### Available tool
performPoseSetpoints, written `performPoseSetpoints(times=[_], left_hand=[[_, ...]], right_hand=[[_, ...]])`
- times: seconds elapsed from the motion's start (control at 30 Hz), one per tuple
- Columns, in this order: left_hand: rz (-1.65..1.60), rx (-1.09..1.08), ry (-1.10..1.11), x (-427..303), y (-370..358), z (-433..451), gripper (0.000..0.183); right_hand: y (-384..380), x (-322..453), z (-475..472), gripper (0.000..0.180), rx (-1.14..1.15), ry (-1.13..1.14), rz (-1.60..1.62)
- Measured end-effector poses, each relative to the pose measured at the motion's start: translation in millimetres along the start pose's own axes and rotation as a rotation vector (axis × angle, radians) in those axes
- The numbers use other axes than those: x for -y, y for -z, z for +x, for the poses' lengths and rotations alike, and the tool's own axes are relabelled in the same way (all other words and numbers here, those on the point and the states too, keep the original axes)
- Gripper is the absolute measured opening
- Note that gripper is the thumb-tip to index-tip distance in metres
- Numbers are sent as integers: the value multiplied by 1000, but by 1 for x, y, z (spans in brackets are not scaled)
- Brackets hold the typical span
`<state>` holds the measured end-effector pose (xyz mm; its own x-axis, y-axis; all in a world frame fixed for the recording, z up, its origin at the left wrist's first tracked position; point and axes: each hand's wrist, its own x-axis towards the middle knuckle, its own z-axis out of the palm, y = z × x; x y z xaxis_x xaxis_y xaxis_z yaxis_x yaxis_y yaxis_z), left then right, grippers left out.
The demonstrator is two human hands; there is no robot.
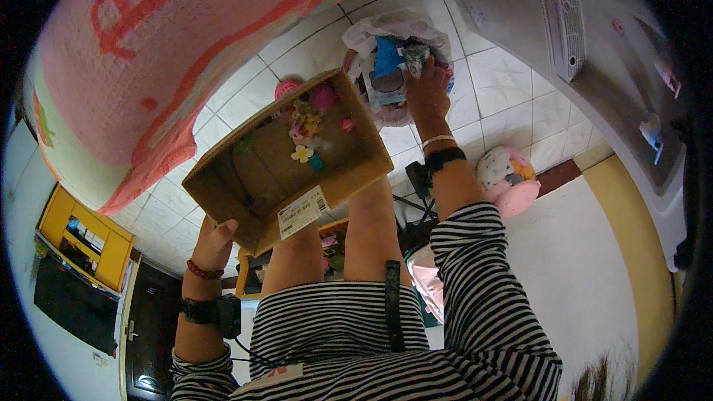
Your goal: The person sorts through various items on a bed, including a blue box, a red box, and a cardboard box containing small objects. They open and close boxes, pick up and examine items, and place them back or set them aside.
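My left hand point(218, 240) holds a shallow open cardboard box point(256, 172) by its near-left corner, thumb over the rim, the fingers hidden beneath. The box is tilted above my legs. Inside lie small trinkets, among them a white flower with a yellow centre point(302, 153), a teal block point(317, 162) and a small pink piece point(347, 125). A printed label point(302, 213) is on its near wall. My right hand point(428, 93) reaches over a translucent plastic bag point(398, 25) of mixed items, its fingers on a crumpled clear packet point(415, 58). Blue material point(387, 57) shows beside it.
A pink patterned cloth point(156, 67) hangs at upper left. Behind the box is a round pink object point(287, 87). Plush toys point(508, 178) sit on the tiled floor point(501, 81) at right. A grey appliance-like unit point(613, 67) bounds the right side.
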<state>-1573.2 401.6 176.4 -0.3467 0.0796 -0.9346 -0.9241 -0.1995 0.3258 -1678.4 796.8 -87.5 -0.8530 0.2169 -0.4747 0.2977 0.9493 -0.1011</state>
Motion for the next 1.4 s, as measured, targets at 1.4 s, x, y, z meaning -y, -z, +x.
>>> performPoseSetpoints(times=[1.4], left_hand=[[258, -175, 179, 5, -73, 81, 70]], right_hand=[[63, -60, -20, 35, 71, 331, 418]])
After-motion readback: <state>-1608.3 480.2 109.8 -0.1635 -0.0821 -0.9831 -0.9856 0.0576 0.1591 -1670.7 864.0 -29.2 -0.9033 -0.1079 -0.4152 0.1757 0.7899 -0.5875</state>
